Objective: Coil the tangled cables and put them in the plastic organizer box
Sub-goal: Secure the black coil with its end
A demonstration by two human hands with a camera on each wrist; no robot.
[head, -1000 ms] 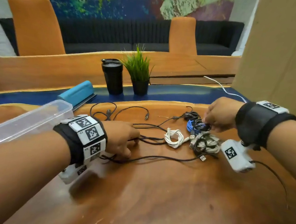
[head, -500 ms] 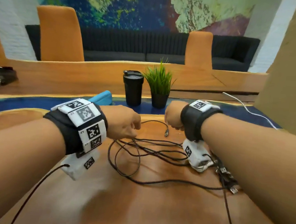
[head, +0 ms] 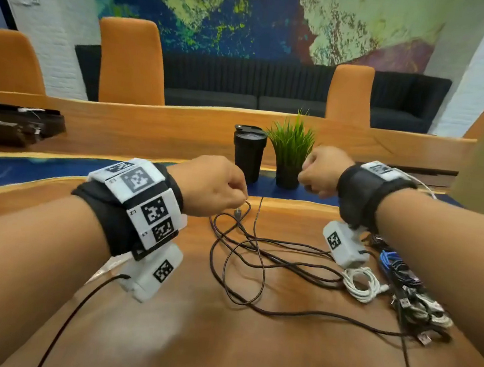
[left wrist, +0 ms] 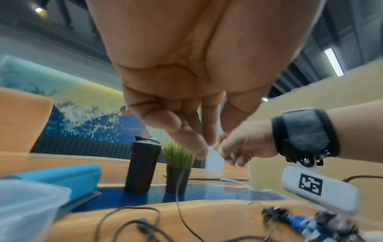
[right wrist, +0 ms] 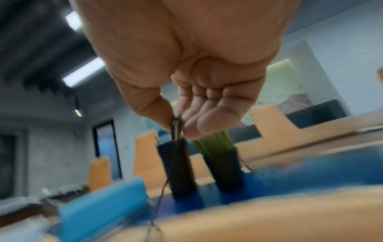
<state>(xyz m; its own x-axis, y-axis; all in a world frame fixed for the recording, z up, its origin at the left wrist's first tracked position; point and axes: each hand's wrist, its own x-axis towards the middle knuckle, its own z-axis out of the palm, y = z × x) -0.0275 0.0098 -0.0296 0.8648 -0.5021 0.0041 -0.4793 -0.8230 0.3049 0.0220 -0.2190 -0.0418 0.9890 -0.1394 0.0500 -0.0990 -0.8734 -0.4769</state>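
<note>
A long black cable lies in loose loops on the wooden table. My left hand is raised above the table and pinches one strand of it, which hangs down in the left wrist view as the black cable. My right hand is lifted in front of the plant, and the right wrist view shows its thumb and fingers pinching the cable's end. A white coiled cable and a tangled pile of cables lie under my right forearm. The clear plastic box stands at the left.
A black tumbler and a small potted plant stand just beyond my hands. A blue lid lies behind the box. Orange chairs and a dark sofa stand past the table. A dark bag rests far left.
My right hand left the tangled pile, swung left to the black cable and rose. My left hand lifted off the table with its strand. The view tilted upward.
</note>
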